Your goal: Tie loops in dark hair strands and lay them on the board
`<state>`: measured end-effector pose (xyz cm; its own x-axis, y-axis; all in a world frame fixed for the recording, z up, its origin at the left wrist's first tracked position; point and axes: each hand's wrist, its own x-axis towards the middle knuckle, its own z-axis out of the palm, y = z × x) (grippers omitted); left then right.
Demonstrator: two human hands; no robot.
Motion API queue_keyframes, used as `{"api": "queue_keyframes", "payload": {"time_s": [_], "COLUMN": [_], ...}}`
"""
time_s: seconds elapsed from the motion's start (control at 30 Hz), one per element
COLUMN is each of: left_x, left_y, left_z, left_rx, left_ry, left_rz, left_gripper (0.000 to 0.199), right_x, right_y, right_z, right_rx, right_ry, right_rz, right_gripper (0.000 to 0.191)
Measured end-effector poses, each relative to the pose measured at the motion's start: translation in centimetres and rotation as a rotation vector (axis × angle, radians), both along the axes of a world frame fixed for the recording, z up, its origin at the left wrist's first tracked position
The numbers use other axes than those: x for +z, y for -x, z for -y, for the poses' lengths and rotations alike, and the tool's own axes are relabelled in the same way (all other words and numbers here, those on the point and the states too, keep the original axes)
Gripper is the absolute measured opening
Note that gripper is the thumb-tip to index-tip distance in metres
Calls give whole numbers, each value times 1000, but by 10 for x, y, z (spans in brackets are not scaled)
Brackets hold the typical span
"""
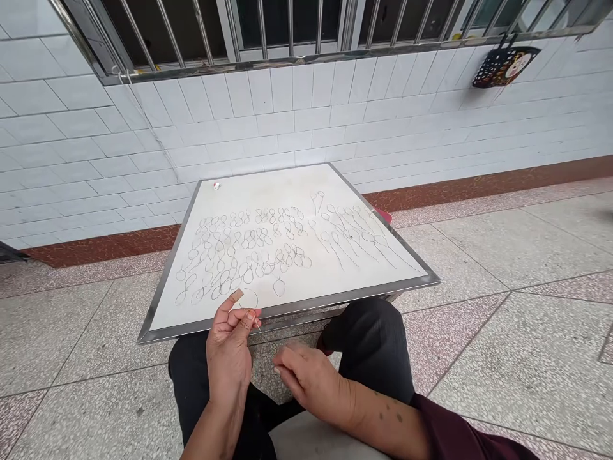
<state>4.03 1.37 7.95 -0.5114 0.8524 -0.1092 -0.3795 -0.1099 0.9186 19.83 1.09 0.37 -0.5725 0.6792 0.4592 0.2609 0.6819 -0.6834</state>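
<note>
My left hand [230,348] is above the near edge of the table, thumb and fingers pinched together on a thin wire loop [257,300]. A short end of the wire, orange near the fingertips, sticks out below the pinch. Lower and to the right, my right hand [309,378] is closed over my lap, its fingers curled; whatever they may hold is hidden or too small to make out. On the white tabletop [268,182] lie rows of twisted wire loops [256,237]. One separate loop [279,287] lies close to the front edge. Longer-tailed loops [354,236] spread across the right side.
The table has a grey metal rim [287,306] and stands against a white tiled wall [268,128]. A small white and red object [216,186] sits at its far left corner. A barred window [287,29] is above; a patterned bag [506,66] hangs at right.
</note>
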Motion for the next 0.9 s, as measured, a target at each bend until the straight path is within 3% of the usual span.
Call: {"api": "queue_keyframes", "payload": {"time_s": [0.07, 0.17, 0.37, 0.6, 0.9], "left_x": [4, 8, 4, -3, -6], "left_y": [2, -1, -9, -9, -15], "left_z": [3, 8, 14, 11, 11], "left_rx": [-72, -221, -403, -426, -441], "left_ry": [33, 63, 137, 229, 167], "left_rz": [-53, -100, -130, -66, 64], "left_gripper": [66, 79, 85, 84, 86], "right_x": [4, 20, 44, 45, 50], "right_y": [-8, -16, -7, -7, -3], "right_z": [-9, -29, -46, -43, -41], "right_rx": [7, -119, 111, 91, 121], "right_ry": [81, 331, 699, 803, 960], "right_rz": [-54, -222, -456, -554, -675], "right_gripper": [22, 30, 29, 22, 30]}}
